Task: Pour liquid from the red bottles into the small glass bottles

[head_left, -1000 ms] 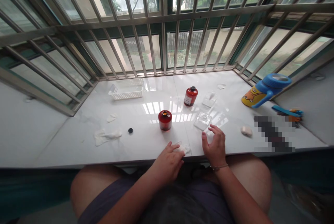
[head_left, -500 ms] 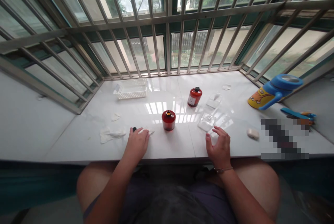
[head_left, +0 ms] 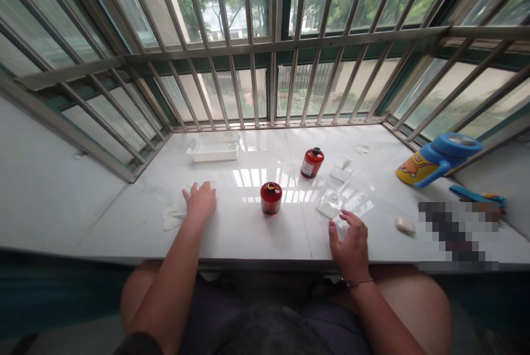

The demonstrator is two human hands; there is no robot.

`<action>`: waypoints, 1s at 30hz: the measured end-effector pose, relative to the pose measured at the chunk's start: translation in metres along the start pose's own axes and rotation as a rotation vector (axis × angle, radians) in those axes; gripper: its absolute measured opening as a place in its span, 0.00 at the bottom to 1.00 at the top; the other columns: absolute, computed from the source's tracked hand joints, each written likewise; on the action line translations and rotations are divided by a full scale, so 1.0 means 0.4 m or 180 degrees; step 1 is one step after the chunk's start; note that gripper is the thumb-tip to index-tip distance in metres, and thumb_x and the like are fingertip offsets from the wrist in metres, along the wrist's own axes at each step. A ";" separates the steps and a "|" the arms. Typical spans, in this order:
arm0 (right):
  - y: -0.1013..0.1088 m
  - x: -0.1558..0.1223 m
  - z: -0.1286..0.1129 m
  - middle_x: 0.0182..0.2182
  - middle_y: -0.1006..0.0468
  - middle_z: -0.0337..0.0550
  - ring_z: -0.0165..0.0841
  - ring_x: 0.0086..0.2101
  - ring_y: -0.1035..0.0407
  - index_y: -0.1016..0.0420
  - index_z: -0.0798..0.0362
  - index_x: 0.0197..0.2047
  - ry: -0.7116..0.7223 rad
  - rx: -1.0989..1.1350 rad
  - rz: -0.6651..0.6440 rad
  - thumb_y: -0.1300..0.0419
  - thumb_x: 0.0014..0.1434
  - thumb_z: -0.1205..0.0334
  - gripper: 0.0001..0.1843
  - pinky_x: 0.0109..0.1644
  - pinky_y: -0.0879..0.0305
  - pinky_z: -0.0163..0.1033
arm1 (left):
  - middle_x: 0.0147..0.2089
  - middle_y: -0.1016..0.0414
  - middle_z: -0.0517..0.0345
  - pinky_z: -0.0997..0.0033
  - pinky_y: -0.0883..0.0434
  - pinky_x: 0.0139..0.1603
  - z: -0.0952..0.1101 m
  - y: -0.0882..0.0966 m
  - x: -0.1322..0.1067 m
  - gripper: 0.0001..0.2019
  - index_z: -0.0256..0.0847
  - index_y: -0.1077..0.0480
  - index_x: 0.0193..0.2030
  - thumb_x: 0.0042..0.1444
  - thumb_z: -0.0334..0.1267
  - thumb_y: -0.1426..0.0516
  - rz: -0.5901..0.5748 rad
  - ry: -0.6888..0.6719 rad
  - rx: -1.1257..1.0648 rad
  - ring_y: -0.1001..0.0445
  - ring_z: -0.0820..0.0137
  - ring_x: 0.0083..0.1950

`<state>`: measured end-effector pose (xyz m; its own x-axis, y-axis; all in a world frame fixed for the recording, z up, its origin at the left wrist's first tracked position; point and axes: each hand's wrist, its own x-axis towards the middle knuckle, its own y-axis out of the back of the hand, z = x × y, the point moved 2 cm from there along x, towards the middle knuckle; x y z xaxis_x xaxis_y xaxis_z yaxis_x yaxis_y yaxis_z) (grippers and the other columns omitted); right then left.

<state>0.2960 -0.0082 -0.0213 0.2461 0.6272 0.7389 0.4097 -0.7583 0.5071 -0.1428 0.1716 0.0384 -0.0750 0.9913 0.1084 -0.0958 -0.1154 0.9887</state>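
On the white sill (head_left: 248, 228), at the left, a crumpled white wipe (head_left: 173, 215) lies under the left hand (head_left: 201, 200). The hand is spread flat on the wipe's right end, palm down; whether the fingers pinch it I cannot tell. Far behind it sits a white basket (head_left: 214, 148). In the middle stands an uncapped red bottle (head_left: 271, 197), with a capped red bottle (head_left: 312, 162) farther and to its right. The right hand (head_left: 351, 236) rests at the near edge, fingers loosely spread and grasping nothing, just near of a clear plastic tray (head_left: 331, 202). At the far right lies a blue-and-yellow jug (head_left: 434, 159).
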 end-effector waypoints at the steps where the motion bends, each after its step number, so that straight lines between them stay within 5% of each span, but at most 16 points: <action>1: 0.000 0.000 0.000 0.57 0.24 0.60 0.52 0.59 0.29 0.31 0.53 0.61 0.0005 -0.0003 0.0003 0.38 0.71 0.56 0.19 0.63 0.30 0.64 | 0.73 0.28 0.38 0.18 0.51 0.76 -0.010 0.008 0.004 0.23 0.41 0.29 0.70 0.74 0.39 0.53 0.0047 0.0058 0.0004 0.42 0.40 0.79; 8: -0.001 -0.002 0.001 0.57 0.24 0.61 0.52 0.59 0.29 0.31 0.53 0.61 -0.0001 -0.0018 0.0018 0.38 0.71 0.56 0.20 0.63 0.30 0.64 | 0.80 0.39 0.41 0.14 0.53 0.75 -0.027 0.025 -0.091 0.24 0.45 0.23 0.63 0.66 0.54 0.39 -0.0099 -0.0003 0.0461 0.52 0.35 0.82; 15: -0.002 -0.002 0.001 0.57 0.24 0.61 0.52 0.59 0.29 0.31 0.53 0.61 0.0025 -0.0001 0.0005 0.38 0.71 0.56 0.19 0.63 0.30 0.64 | 0.77 0.34 0.41 0.11 0.56 0.74 -0.011 0.010 -0.127 0.09 0.43 0.18 0.49 0.65 0.37 0.39 -0.0036 0.0001 0.0318 0.50 0.36 0.82; 18: -0.004 -0.003 0.002 0.57 0.24 0.60 0.52 0.59 0.29 0.31 0.52 0.62 0.0026 0.0002 0.0014 0.38 0.71 0.55 0.20 0.62 0.30 0.64 | 0.70 0.25 0.39 0.25 0.45 0.77 0.010 0.025 -0.108 0.08 0.41 0.19 0.47 0.63 0.35 0.37 0.0082 -0.0105 -0.0444 0.36 0.41 0.76; 22: -0.005 -0.004 0.004 0.57 0.24 0.59 0.51 0.59 0.29 0.32 0.51 0.62 0.0001 0.0003 0.0020 0.38 0.71 0.55 0.20 0.62 0.30 0.63 | 0.49 0.13 0.53 0.58 0.20 0.58 0.085 0.050 -0.108 0.13 0.45 0.21 0.53 0.64 0.45 0.36 -0.0256 -0.0336 -0.1701 0.16 0.59 0.51; 25: -0.004 -0.003 0.002 0.57 0.24 0.59 0.52 0.59 0.28 0.32 0.52 0.62 0.0006 0.0029 0.0030 0.38 0.71 0.56 0.20 0.62 0.29 0.64 | 0.44 0.13 0.58 0.63 0.20 0.48 0.167 0.080 -0.122 0.16 0.48 0.20 0.53 0.62 0.51 0.34 -0.0363 -0.0543 -0.2395 0.16 0.63 0.42; 30: -0.002 -0.002 -0.002 0.57 0.24 0.59 0.51 0.59 0.28 0.32 0.52 0.62 0.0012 0.0027 0.0030 0.38 0.71 0.57 0.20 0.62 0.29 0.63 | 0.45 0.15 0.56 0.63 0.22 0.46 0.281 0.152 -0.119 0.14 0.45 0.19 0.52 0.64 0.47 0.35 -0.0153 -0.1273 -0.2189 0.20 0.66 0.38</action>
<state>0.2949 -0.0082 -0.0220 0.2467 0.6194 0.7453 0.4148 -0.7626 0.4964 -0.0333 0.1245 0.1050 0.2941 0.9289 0.2251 -0.6908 0.0439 0.7217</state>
